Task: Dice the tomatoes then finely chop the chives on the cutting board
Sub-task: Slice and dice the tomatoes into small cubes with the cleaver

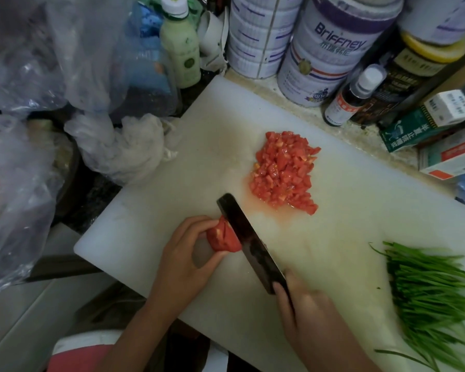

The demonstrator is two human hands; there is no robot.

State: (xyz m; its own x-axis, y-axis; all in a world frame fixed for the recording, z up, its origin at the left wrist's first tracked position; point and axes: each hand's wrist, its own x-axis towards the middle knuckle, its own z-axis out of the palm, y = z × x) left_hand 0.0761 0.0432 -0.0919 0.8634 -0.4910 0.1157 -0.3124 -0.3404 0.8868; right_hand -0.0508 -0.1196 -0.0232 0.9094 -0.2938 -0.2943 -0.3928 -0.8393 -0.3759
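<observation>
On the white cutting board (156, 200) my left hand (188, 253) holds a red tomato piece (222, 238) between thumb and curled fingers. It shows cut lines. My right hand (309, 315) grips the handle of a dark cleaver (250, 245), whose blade stands edge-down against the tomato piece's right side. A heap of diced tomato (283, 170) lies in juice at the board's middle. A bundle of whole green chives (435, 294) lies at the board's right end.
Clear plastic bags (38, 76) and a crumpled one (124, 149) crowd the left. Large tins (325, 52), a pale green bottle (181, 47), a dark sauce bottle (352, 98) and small boxes (446, 146) line the back and right.
</observation>
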